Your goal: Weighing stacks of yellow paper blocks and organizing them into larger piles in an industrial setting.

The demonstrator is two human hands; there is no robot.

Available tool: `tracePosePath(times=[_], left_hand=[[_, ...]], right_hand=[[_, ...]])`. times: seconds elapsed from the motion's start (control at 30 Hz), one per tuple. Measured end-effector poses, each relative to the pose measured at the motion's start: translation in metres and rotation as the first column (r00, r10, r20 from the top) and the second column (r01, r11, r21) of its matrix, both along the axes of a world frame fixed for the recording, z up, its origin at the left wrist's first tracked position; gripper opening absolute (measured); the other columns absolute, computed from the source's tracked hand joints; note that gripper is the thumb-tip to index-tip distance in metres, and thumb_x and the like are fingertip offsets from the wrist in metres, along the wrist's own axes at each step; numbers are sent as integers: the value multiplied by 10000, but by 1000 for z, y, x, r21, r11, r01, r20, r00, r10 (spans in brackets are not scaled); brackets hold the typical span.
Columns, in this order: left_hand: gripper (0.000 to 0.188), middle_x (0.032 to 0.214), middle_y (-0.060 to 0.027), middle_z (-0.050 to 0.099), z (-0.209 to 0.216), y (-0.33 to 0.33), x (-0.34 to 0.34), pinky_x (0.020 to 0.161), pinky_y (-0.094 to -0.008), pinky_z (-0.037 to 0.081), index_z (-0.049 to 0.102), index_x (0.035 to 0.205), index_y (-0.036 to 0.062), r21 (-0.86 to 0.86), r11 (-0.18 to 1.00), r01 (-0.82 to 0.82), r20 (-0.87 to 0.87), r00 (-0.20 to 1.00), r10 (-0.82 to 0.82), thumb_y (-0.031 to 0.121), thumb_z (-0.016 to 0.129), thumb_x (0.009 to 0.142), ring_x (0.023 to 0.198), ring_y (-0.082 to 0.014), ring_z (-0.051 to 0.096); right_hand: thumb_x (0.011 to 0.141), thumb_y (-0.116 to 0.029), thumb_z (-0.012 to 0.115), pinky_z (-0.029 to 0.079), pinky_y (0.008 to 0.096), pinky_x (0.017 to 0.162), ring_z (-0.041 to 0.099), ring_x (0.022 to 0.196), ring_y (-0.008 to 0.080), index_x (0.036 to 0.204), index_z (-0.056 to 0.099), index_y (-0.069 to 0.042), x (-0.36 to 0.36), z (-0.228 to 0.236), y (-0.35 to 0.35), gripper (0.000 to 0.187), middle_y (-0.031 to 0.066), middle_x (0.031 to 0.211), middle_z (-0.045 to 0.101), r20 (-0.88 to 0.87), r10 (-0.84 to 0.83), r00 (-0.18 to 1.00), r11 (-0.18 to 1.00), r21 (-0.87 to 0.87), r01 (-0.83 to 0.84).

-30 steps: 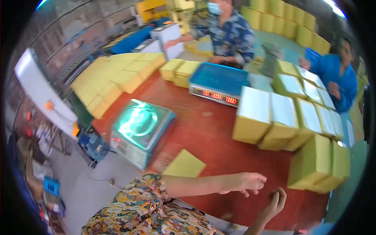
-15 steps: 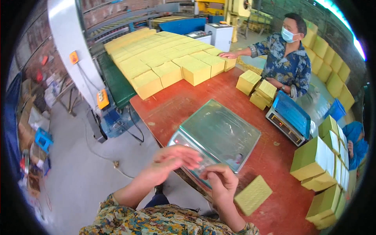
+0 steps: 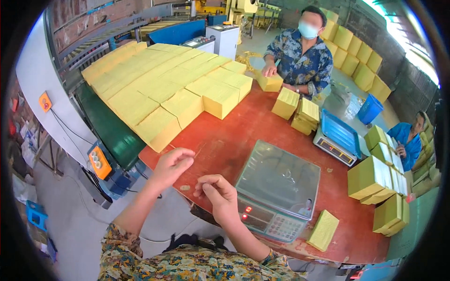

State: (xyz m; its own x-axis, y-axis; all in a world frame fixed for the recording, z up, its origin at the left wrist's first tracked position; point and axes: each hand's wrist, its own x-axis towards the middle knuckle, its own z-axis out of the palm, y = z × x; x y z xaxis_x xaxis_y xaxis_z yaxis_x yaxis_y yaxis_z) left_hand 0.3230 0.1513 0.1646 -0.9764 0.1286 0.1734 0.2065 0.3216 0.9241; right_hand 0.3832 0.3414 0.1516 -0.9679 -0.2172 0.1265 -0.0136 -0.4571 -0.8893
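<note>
My left hand (image 3: 171, 169) hovers over the near left edge of the red table (image 3: 225, 133), its fingers loosely bent and apart from the thumb. Nothing shows in it. Just right of it, my right hand (image 3: 218, 195) is half curled, with a gap between thumb and fingers and no visible object. It is beside the left edge of a flat weighing scale (image 3: 281, 173) with a bare plate and lit red digits. Beyond my left hand lie rows of yellow paper stacks (image 3: 173, 79). One small yellow stack (image 3: 323, 230) rests right of the scale's keypad.
Across the table a masked person (image 3: 300, 58) touches a yellow block (image 3: 269, 82). A second scale with a blue tray (image 3: 340, 131) stands at the right, near banded yellow bundles (image 3: 372, 180). Another person in blue (image 3: 407, 140) is at far right. A machine post (image 3: 51, 93) rises at left.
My hands have moved left and apart, away from over the scale's front. The view has shifted, bringing the scale's keypad into sight. The masked person's hand has drawn a yellow block away from the rows.
</note>
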Motion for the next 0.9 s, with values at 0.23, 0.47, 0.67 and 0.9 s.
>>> tracePosePath(times=[0.23,0.47,0.67,0.9], left_hand=[[351,1112,-143,687,-35,-17,-143,887,-370,516,666,1111,1,-232,971,64,-36,997,-74,300,646,928,1023,-261,659],[265,1092,-197,665,-70,29,-366,878,-447,509,668,1000,-13,-450,893,24,-352,914,-201,220,605,891,1021,-370,630],[221,1029,-214,644,-103,47,-471,851,-480,498,610,940,-23,-599,801,-6,-460,821,-338,183,535,904,984,-402,615],[221,1045,-253,614,-123,86,-473,883,-490,482,613,948,-59,-468,859,-207,-685,699,-205,146,541,906,1029,-405,589]], right_hand=[[961,9,520,505,283,766,632,820,134,1051,634,-2,-50,-5,-32,144,63,922,668,41,-94,995,995,-33,96],[953,37,509,518,302,790,642,845,148,1020,636,10,-113,-27,-58,146,79,930,671,114,-366,924,928,125,352],[942,44,516,529,312,764,653,822,163,1006,645,14,-154,-36,-85,147,99,924,681,142,-498,855,864,160,477],[930,54,533,512,298,820,640,878,155,1054,631,10,-205,-42,-81,164,83,945,671,76,-590,804,805,136,577]])
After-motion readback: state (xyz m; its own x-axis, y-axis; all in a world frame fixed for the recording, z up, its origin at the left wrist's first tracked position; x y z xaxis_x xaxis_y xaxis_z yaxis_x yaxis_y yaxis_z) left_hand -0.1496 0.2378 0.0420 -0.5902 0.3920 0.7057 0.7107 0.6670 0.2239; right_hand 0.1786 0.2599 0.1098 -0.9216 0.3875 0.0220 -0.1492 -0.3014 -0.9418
